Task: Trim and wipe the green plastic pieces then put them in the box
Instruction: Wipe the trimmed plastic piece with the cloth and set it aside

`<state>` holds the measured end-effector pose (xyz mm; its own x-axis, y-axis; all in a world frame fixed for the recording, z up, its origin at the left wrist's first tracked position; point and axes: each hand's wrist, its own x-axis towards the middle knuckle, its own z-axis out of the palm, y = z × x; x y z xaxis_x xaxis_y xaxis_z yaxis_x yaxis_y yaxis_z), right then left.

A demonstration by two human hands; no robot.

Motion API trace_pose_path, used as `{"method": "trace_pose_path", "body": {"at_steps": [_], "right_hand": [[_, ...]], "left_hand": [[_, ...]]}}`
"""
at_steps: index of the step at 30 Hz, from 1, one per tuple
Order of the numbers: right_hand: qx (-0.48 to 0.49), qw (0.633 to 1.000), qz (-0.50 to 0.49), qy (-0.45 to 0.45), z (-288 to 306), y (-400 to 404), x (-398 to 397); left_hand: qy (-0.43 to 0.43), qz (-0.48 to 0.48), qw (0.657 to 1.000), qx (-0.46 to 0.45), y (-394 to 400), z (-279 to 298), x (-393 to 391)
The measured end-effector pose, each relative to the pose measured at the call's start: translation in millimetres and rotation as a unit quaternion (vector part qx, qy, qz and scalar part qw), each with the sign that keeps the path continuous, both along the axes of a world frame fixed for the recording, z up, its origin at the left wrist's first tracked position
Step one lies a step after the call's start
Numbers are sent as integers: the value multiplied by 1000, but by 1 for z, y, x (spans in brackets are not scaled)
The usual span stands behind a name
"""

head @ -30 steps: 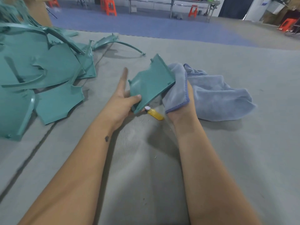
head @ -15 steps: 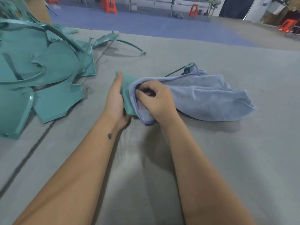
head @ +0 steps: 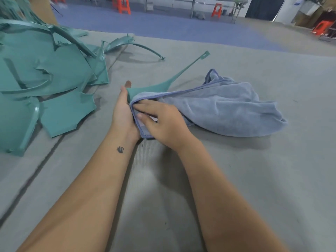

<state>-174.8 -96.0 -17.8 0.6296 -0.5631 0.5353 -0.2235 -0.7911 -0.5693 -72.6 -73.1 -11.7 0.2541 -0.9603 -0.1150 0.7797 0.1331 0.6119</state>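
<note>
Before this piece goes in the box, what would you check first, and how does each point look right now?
1. Left hand has a grip on the green piece: ok.
2. Right hand presses the blue cloth onto it: ok.
3. Whole piece wiped: not ok, its thin arm lies outside the cloth.
4. Edges trimmed: cannot tell.
5. Box in sight: not ok.
6. Pile of green pieces lies apart from the hands: ok.

Left hand (head: 123, 113) holding a green plastic piece (head: 154, 88), right hand (head: 163, 122) pressing a blue cloth (head: 227, 106) onto it at mid-worktop (head: 236, 179), heap of green pieces (head: 45, 79) by the worktop's left edge, orange stools (head: 123, 4) beyond the far edge.
</note>
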Motion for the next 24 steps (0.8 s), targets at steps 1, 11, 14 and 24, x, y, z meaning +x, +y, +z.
{"method": "trace_pose_path", "body": {"at_steps": [1,11,14,24], "right_hand": [[1,1000,-16,20,-2,-1,2],[-4,946,-260,194,-7,-24,-2],[-46,931,-286,222,-2,-24,2],[-185,907,-340,167,10,-13,-1]], "left_hand": [[-9,-2,1000,-7,0,-1,-1],[-120,116,986,-14,0,-6,-11],[-155,120,980,-28,4,-3,-15],[-199,109,972,-64,1,0,-19]]}}
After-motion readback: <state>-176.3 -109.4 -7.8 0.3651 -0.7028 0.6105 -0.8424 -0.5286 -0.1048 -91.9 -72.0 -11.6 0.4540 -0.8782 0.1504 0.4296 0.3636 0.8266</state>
